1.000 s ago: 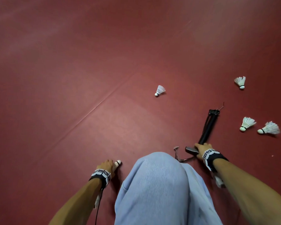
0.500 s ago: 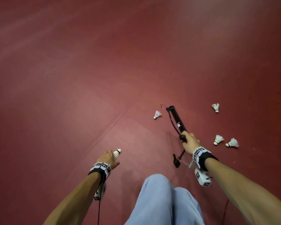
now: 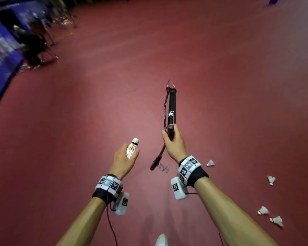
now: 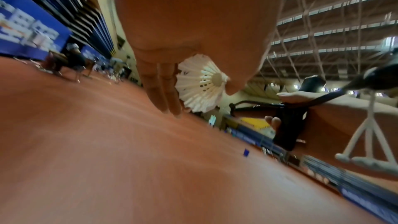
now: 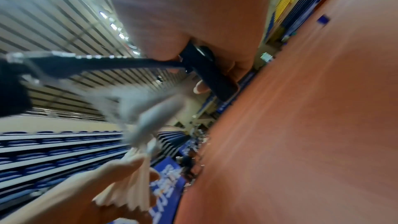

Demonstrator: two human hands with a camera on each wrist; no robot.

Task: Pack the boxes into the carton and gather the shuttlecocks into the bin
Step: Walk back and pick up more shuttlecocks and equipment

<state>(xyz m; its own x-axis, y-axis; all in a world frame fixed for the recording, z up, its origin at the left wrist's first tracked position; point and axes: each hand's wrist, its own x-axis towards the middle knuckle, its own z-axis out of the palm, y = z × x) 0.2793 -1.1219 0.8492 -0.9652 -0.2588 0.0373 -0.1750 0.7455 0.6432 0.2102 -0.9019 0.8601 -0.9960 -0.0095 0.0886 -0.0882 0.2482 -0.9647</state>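
Above the dark red sports floor [image 3: 114, 86], the left hand [image 3: 122, 161] pinches a white feathered shuttlecock [image 3: 132, 148], cork tip forward. The right hand [image 3: 174, 144] is wrapped round a black stick-shaped picker tool [image 3: 172, 107]. Only the head view shows four loose white shuttlecocks [image 3: 263, 210] lying low right. Left wrist view alone looks into the feather skirt [image 4: 200, 83] — thumb and fingers close on it. Right wrist view is motion-blurred; the tool's dangling end is hard to make out. No carton, boxes or bin are visible.

floor [image 3: 78, 139]: red | shuttlecock [image 3: 132, 148]: white | tool [image 3: 172, 107]: black
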